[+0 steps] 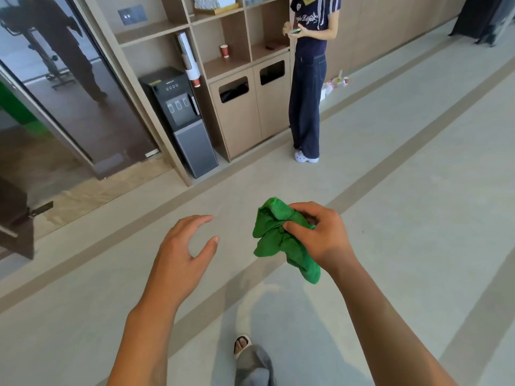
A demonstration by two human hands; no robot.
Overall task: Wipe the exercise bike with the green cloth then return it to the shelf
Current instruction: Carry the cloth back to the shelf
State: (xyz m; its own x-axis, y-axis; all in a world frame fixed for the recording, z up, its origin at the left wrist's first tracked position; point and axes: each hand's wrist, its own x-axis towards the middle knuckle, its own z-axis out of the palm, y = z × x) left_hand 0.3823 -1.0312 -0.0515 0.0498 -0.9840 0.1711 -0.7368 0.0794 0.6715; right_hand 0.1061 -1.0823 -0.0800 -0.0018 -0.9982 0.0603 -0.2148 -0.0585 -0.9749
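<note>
My right hand (317,235) grips a crumpled green cloth (274,238), which hangs in front of me above the floor. To its left, my left hand (184,246) is held out with fingers curled apart and nothing in it. A wooden shelf unit (223,65) stands against the wall ahead, a few steps away. An exercise bike shows only as a reflection in the glass door (50,59) at upper left.
A person in dark clothes (306,93) stands right of the shelf unit, holding a phone. A black water dispenser (181,121) sits left of the cabinet with two bin openings. A paper cup (224,50) is on a shelf. Pale floor stretches to the right.
</note>
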